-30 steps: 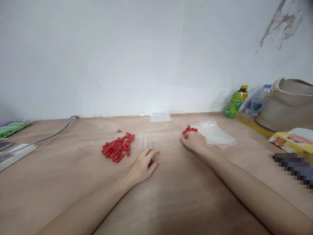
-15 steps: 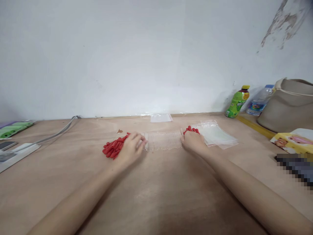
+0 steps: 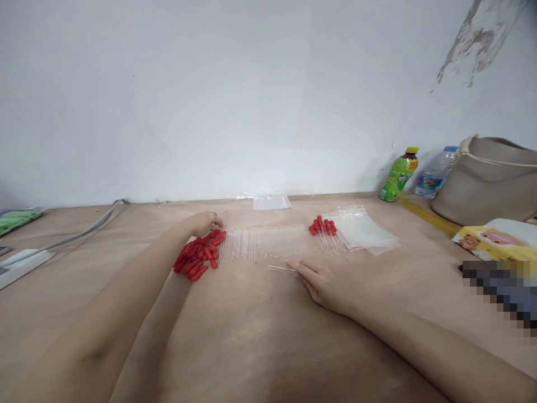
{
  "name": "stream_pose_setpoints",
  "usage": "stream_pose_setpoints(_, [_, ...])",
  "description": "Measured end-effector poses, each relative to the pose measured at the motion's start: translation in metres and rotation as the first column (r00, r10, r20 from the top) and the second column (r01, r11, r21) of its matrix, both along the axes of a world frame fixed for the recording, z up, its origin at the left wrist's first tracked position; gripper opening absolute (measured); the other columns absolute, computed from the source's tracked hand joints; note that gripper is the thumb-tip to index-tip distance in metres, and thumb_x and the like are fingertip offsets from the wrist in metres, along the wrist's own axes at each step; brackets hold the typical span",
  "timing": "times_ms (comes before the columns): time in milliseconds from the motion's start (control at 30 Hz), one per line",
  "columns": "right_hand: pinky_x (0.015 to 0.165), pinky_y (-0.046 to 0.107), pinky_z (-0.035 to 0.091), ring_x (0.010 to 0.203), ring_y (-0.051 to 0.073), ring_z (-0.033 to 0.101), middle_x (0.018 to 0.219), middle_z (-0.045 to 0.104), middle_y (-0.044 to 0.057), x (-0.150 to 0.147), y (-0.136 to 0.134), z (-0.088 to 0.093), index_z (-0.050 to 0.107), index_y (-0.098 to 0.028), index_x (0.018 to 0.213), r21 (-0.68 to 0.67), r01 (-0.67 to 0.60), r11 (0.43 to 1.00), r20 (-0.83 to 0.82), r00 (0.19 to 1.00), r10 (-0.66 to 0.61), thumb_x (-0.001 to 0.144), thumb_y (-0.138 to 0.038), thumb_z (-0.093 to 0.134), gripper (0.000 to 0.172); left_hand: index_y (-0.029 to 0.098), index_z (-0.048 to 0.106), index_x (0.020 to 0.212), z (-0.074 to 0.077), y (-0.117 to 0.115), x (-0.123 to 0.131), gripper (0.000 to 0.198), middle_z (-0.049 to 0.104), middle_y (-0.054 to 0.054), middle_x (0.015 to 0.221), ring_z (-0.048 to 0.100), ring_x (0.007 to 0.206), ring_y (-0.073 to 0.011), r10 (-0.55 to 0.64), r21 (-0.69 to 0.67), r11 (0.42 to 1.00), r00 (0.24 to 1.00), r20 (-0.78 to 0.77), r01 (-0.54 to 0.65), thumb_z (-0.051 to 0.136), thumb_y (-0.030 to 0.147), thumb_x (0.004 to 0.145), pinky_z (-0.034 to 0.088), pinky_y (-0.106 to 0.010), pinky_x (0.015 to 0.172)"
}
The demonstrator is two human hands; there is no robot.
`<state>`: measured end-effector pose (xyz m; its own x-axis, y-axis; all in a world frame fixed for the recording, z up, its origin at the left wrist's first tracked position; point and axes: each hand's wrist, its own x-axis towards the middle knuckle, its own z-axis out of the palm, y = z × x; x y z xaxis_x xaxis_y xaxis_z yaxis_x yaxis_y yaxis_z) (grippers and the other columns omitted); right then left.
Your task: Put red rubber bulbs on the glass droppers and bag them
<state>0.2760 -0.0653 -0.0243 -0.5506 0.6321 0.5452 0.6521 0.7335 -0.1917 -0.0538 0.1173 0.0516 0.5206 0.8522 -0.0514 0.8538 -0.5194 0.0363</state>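
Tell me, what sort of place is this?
Probably an informal workspace, though whether home or workshop I can't tell: red dropper bulbs are heaped beside a row of clear tubes, and assembled droppers lie by clear zip bags on a wooden tabletop.

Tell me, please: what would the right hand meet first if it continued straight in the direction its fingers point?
The right hand would probably meet the row of clear tubes; its height is unclear, so it might pass above them.

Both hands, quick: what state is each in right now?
Left hand: fingers curled by the red bulbs; grip can't be told.
Right hand: closed, holding a clear tube.
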Motion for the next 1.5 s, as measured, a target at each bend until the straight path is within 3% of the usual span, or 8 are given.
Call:
stream_pose_setpoints(200, [0.069,0.027,0.045,0.079,0.014,0.053,0.087,0.057,0.006,-0.001,0.005,-0.004,0.052,-0.018,0.097,-0.063,-0.025,0.998,-0.072,0.997,0.021,0.085,-0.014,0.034,0.022,0.019,0.064,0.074,-0.003,0.002,-0.002,0.018,0.063,-0.002,0.08,0.056,0.073,-0.0177,-0.005,-0.038,0.999,1.0,0.005,0.005,0.05,0.014,0.064,0.042,-0.024,0.067])
stream_pose_setpoints(367, [0.069,0.028,0.045,0.078,0.014,0.054,0.085,0.057,0.005,-0.001,0.002,0.001,0.051,-0.018,0.094,-0.117,0.004,0.993,-0.067,0.998,-0.012,0.085,-0.015,0.034,0.019,0.018,0.059,0.078,0.006,-0.009,-0.006,0.013,0.062,-0.003,0.083,0.055,0.077,-0.018,0.04,0.082,0.995,0.991,0.125,-0.051,0.049,0.022,0.071,0.042,-0.026,0.069])
stream_pose_setpoints(500, [0.071,0.029,0.045,0.083,0.015,0.055,0.089,0.058,0.005,0.0,0.0,0.003,0.05,-0.019,0.101,-0.124,0.035,0.992,-0.045,0.998,-0.041,0.084,-0.013,0.033,0.025,0.016,0.048,0.102,0.011,-0.043,0.013,0.025,0.056,-0.006,0.097,0.051,0.086,-0.0169,0.029,0.259,0.959,0.949,0.315,-0.115,0.036,0.027,0.083,0.04,-0.027,0.075])
stream_pose_setpoints(567, [0.073,0.03,0.044,0.086,0.016,0.054,0.097,0.058,0.006,0.0,-0.001,0.003,0.048,-0.02,0.109,-0.097,0.056,0.994,-0.029,0.998,-0.059,0.084,-0.012,0.033,0.03,0.016,0.041,0.113,0.006,-0.072,0.031,0.032,0.056,-0.006,0.094,0.052,0.078,-0.015,-0.064,0.301,0.944,0.816,0.575,-0.138,0.039,0.027,0.083,0.042,-0.025,0.068])
stream_pose_setpoints(700, [0.071,0.029,0.042,0.083,0.016,0.054,0.096,0.058,0.007,-0.002,0.0,0.003,0.049,-0.02,0.113,-0.032,0.086,0.996,0.0,0.996,-0.086,0.085,-0.015,0.034,0.032,0.018,0.052,0.104,-0.02,-0.132,0.069,0.025,0.057,-0.004,0.086,0.053,0.074,-0.014,-0.044,0.027,0.999,0.619,0.784,0.036,0.04,0.029,0.084,0.042,-0.025,0.066])
stream_pose_setpoints(900, [0.073,0.029,0.036,0.075,0.014,0.055,0.081,0.063,0.003,-0.01,0.003,0.011,0.06,-0.021,0.092,-0.018,0.159,0.987,0.011,0.987,-0.159,0.086,-0.023,0.038,0.022,0.015,0.047,0.083,-0.058,-0.166,0.098,0.02,0.054,0.0,0.07,0.051,0.061,-0.0099,0.242,-0.334,0.927,0.412,0.878,0.168,0.06,0.026,0.073,0.04,-0.021,0.058])
stream_pose_setpoints(1200, [0.069,0.025,0.036,0.074,0.012,0.056,0.079,0.063,0.001,-0.022,-0.002,0.026,0.056,-0.019,0.087,-0.183,0.167,0.969,-0.16,0.967,-0.197,0.085,-0.021,0.039,0.018,0.018,0.041,0.079,-0.059,-0.166,0.1,0.017,0.052,0.004,0.063,0.052,0.059,-0.0091,0.261,-0.358,0.908,0.375,0.889,0.216,0.057,0.023,0.075,0.036,-0.019,0.054])
stream_pose_setpoints(1500, [0.068,0.027,0.036,0.072,0.013,0.056,0.078,0.064,0.001,-0.021,-0.004,0.023,0.057,-0.02,0.088,-0.154,0.13,0.98,-0.119,0.982,-0.148,0.086,-0.022,0.037,0.02,0.017,0.046,0.086,-0.063,-0.165,0.102,0.017,0.054,0.003,0.061,0.052,0.053,-0.0087,0.205,-0.315,0.925,0.423,0.883,0.21,0.057,0.024,0.075,0.038,-0.019,0.05])
